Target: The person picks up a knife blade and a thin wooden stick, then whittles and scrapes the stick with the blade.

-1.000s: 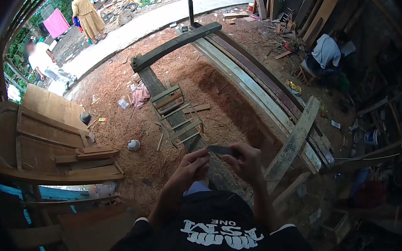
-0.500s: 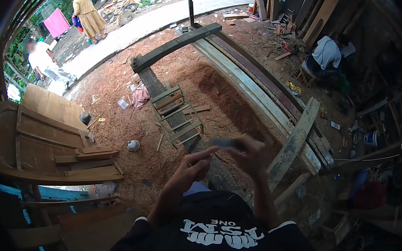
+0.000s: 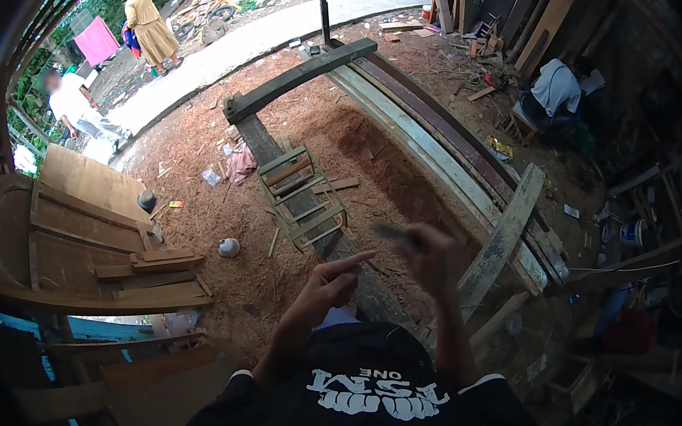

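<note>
In front of my torso, my left hand [image 3: 336,282] is raised with the index finger stretched out and the other fingers curled against the thumb. Whatever may be pinched in it is too small to tell. My right hand [image 3: 432,260], to the right and slightly higher, is closed around a flat, dark grey piece [image 3: 389,231] whose end points left. Motion blurs it, so its kind cannot be made out. A small gap separates this piece from the left fingertip. Beyond my hands, a slatted wooden frame [image 3: 300,196] lies on a long dark plank [image 3: 259,143].
Sawdust and shavings cover the ground. Long boards [image 3: 435,160] run along the right, crossed by a weathered beam [image 3: 502,239]. Curved wooden furniture parts [image 3: 80,223] stand at left, near a round white container [image 3: 228,247]. A seated person [image 3: 557,90] is at upper right; others are near the path.
My right hand has drawn slightly right with the flat grey piece, which has come away from the left fingertip. My left hand stays nearly in place.
</note>
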`<action>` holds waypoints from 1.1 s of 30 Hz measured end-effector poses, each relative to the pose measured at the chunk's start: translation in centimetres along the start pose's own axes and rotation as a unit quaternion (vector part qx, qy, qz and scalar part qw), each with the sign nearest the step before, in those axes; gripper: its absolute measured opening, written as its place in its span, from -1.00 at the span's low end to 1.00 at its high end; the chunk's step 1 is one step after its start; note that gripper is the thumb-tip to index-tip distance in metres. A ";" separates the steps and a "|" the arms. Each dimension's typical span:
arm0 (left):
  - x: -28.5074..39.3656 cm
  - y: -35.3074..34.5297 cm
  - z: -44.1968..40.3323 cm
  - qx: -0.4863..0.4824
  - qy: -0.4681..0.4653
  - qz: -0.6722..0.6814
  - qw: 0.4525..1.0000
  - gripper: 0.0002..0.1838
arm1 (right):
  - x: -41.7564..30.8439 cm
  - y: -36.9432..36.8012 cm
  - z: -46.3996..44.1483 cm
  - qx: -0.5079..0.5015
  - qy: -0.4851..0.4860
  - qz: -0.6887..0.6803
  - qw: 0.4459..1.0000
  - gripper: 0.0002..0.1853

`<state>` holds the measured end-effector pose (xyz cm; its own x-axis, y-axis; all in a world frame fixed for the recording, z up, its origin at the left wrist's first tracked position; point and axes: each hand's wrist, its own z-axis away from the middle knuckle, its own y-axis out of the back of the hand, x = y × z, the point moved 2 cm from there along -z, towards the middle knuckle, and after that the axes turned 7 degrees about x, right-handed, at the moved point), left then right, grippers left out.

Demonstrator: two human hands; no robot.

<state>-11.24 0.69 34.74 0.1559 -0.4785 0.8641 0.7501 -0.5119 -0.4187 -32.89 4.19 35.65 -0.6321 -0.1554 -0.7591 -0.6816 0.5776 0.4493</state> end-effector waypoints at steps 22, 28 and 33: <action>-1.5 0.1 0.5 0.000 0.054 0.053 0.997 -0.52 | 3.5 1.7 0.2 0.047 -0.083 0.063 0.994 -0.67; -2.0 -0.3 0.0 0.008 0.063 0.042 0.997 -0.53 | 1.5 -0.6 2.9 -0.012 0.058 0.000 0.998 -0.80; -1.6 -0.7 0.3 0.030 0.062 0.029 0.997 -0.54 | 3.0 1.4 1.5 0.012 -0.082 0.015 0.996 -0.75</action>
<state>-11.83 2.05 33.76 0.1221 -0.5916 0.7970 0.7794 -0.4400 -0.4460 -35.21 5.68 33.26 -0.5824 -0.0048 -0.8129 -0.6525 0.5992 0.4639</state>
